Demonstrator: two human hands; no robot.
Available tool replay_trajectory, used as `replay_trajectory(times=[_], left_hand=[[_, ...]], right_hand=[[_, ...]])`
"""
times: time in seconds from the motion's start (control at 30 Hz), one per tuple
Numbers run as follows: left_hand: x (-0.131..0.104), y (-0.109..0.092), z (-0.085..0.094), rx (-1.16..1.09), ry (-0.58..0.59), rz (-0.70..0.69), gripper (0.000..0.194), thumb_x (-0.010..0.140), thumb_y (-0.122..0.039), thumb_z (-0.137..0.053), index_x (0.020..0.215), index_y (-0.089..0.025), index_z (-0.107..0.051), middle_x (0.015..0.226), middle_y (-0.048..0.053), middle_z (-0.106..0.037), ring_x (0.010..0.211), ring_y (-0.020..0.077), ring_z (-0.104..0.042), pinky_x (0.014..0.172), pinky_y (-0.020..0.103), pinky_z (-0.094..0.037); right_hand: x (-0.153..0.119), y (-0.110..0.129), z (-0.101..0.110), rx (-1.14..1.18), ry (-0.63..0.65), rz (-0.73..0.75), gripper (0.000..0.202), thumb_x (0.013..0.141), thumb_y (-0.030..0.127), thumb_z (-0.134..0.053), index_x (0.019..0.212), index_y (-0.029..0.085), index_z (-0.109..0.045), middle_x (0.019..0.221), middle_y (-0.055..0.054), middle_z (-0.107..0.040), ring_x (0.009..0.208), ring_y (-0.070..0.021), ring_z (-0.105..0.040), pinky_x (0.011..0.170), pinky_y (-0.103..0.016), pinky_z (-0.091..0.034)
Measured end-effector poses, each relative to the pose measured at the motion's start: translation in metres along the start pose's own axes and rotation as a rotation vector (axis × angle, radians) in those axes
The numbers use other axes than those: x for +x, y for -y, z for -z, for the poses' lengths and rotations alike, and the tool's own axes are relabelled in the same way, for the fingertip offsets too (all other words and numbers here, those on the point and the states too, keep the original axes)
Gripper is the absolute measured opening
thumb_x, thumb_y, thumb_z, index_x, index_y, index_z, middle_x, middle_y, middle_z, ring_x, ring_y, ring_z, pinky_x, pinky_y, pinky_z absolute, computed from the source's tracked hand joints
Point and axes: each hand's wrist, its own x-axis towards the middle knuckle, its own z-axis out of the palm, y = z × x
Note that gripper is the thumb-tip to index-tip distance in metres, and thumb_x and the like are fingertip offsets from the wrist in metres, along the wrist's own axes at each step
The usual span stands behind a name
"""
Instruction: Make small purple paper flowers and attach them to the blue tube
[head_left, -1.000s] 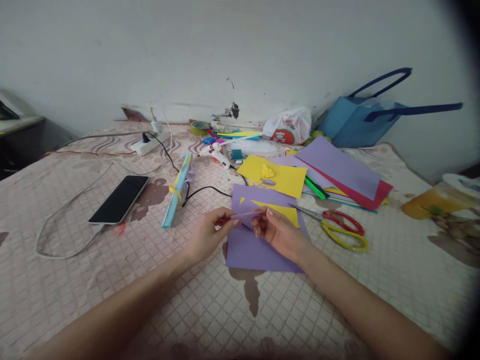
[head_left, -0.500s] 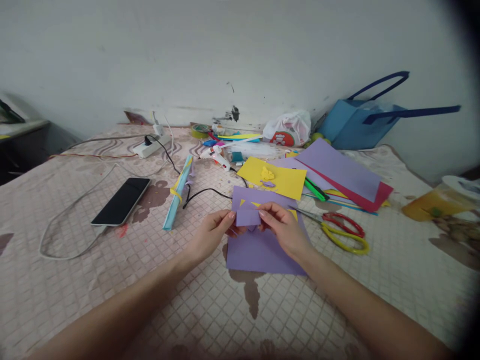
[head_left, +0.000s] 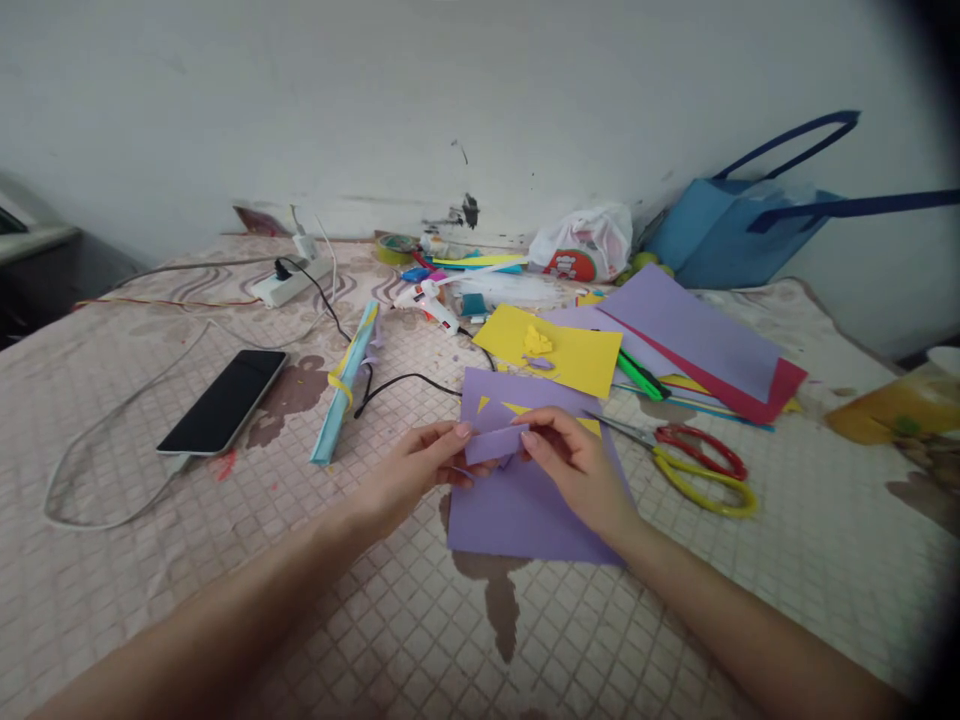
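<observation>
A small piece of purple paper (head_left: 495,444) is stretched between my two hands. My left hand (head_left: 431,452) pinches its left end between thumb and fingers. At the other end, my right hand (head_left: 564,455) grips it the same way. Below them a larger purple sheet (head_left: 532,520) lies flat on the table, with small yellow paper pieces (head_left: 517,408) near its upper part. To the right of my right hand rest scissors (head_left: 701,470) with one red and one yellow handle. A yellow sheet (head_left: 581,355) carrying yellow scraps lies just beyond.
A phone (head_left: 225,402) on a white cable and a blue paper roll (head_left: 345,385) lie to the left. Farther back are a glue gun (head_left: 427,302) and a power strip (head_left: 292,283). Rightward are a green cutter (head_left: 641,375), stacked sheets (head_left: 697,335), a blue bag (head_left: 739,240) and a cup (head_left: 896,405).
The small purple paper now looks narrower and slightly tilted, its right end higher. Both hands still hold it. The view has shifted slightly.
</observation>
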Motion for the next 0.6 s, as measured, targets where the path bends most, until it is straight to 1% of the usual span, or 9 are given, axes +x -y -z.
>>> replay_trajectory(times=[0.07, 0.13, 0.2, 0.3, 0.4, 0.53, 0.6], left_hand=[[-0.0030, 0.0007, 0.0005, -0.010, 0.007, 0.012, 0.030, 0.082, -0.042, -0.058, 0.090, -0.013, -0.065, 0.086, 0.008, -0.066, 0.080, 0.0166, -0.060, 0.070, 0.028, -0.047], [-0.0056, 0.0008, 0.0009, 0.037, -0.017, 0.011, 0.028, 0.080, -0.039, -0.061, 0.093, -0.014, -0.064, 0.092, 0.006, -0.064, 0.082, 0.0155, -0.059, 0.072, 0.027, -0.046], [-0.0074, 0.0013, 0.0014, 0.086, -0.047, 0.004, 0.027, 0.078, -0.035, -0.065, 0.096, -0.015, -0.063, 0.095, 0.005, -0.063, 0.083, 0.0139, -0.057, 0.074, 0.026, -0.044], [-0.0088, 0.0024, 0.0017, 0.115, -0.062, -0.025, 0.028, 0.075, -0.029, -0.069, 0.099, -0.016, -0.061, 0.096, 0.003, -0.062, 0.085, 0.0130, -0.056, 0.076, 0.025, -0.043], [-0.0096, 0.0023, 0.0007, 0.145, -0.077, -0.073, 0.029, 0.074, -0.026, -0.070, 0.099, -0.015, -0.060, 0.097, 0.004, -0.061, 0.087, 0.0141, -0.057, 0.078, 0.026, -0.043], [-0.0100, 0.0015, -0.0006, 0.186, -0.138, -0.135, 0.030, 0.073, -0.024, -0.070, 0.098, -0.014, -0.060, 0.098, 0.005, -0.061, 0.088, 0.0150, -0.057, 0.080, 0.028, -0.043], [-0.0094, 0.0021, -0.0002, 0.155, -0.145, -0.135, 0.031, 0.071, -0.022, -0.072, 0.098, -0.014, -0.060, 0.096, 0.005, -0.061, 0.085, 0.0140, -0.057, 0.077, 0.027, -0.044]], right_hand=[[-0.0003, -0.0021, -0.0003, 0.081, 0.050, -0.063, 0.013, 0.086, 0.031, -0.054, 0.094, 0.022, -0.058, 0.079, -0.001, -0.059, 0.074, -0.0152, -0.057, 0.069, -0.028, -0.046], [-0.0001, -0.0051, -0.0005, 0.162, 0.091, -0.116, 0.015, 0.085, 0.032, -0.055, 0.095, 0.021, -0.057, 0.079, -0.001, -0.060, 0.075, -0.0152, -0.058, 0.072, -0.029, -0.047], [0.0000, -0.0077, -0.0007, 0.209, 0.097, -0.150, 0.018, 0.083, 0.033, -0.059, 0.097, 0.021, -0.058, 0.083, -0.001, -0.060, 0.077, -0.0147, -0.058, 0.073, -0.029, -0.047], [-0.0005, -0.0094, -0.0016, 0.224, 0.085, -0.174, 0.020, 0.080, 0.032, -0.063, 0.096, 0.021, -0.059, 0.088, -0.001, -0.060, 0.080, -0.0140, -0.057, 0.076, -0.027, -0.046], [-0.0017, -0.0091, -0.0031, 0.238, 0.100, -0.199, 0.020, 0.081, 0.032, -0.062, 0.098, 0.021, -0.059, 0.087, -0.001, -0.060, 0.079, -0.0132, -0.057, 0.076, -0.027, -0.046], [-0.0037, -0.0084, -0.0043, 0.237, 0.089, -0.197, 0.026, 0.082, 0.031, -0.061, 0.105, 0.022, -0.056, 0.079, 0.001, -0.058, 0.073, -0.0117, -0.056, 0.071, -0.025, -0.046], [-0.0045, -0.0078, -0.0042, 0.216, 0.092, -0.186, 0.031, 0.082, 0.031, -0.061, 0.111, 0.024, -0.053, 0.074, 0.002, -0.056, 0.069, -0.0116, -0.055, 0.068, -0.025, -0.045]])
